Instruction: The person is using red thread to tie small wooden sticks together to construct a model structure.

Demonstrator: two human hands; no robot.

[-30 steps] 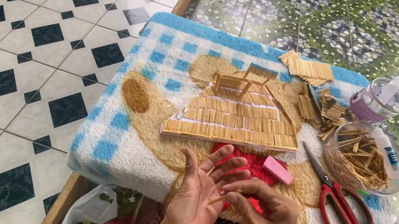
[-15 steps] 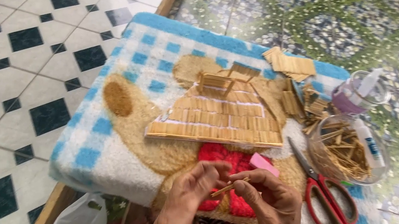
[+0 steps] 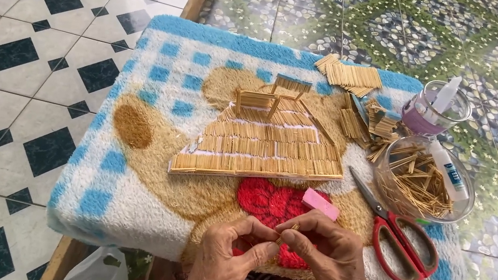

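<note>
My left hand point(image 3: 225, 255) and my right hand point(image 3: 328, 250) meet at the near edge of the towel-covered stool point(image 3: 122, 193). Both pinch one thin wooden stick point(image 3: 285, 230) between their fingertips. Just beyond them lies a flat roof-shaped panel of glued sticks point(image 3: 261, 145) with a small stick frame point(image 3: 272, 97) standing at its top. A pink eraser-like block point(image 3: 320, 204) lies right above my right hand.
Red-handled scissors point(image 3: 402, 235) lie to the right. A clear bowl of loose sticks point(image 3: 421, 179) holds a glue bottle point(image 3: 448, 170). A clear cup point(image 3: 434, 108) and stick bundles point(image 3: 354, 77) sit at the back right. Tiled floor surrounds the stool.
My hands went from spread open fingers to a closed pinch on the stick. The view shifted so the stool sits a little higher and further left.
</note>
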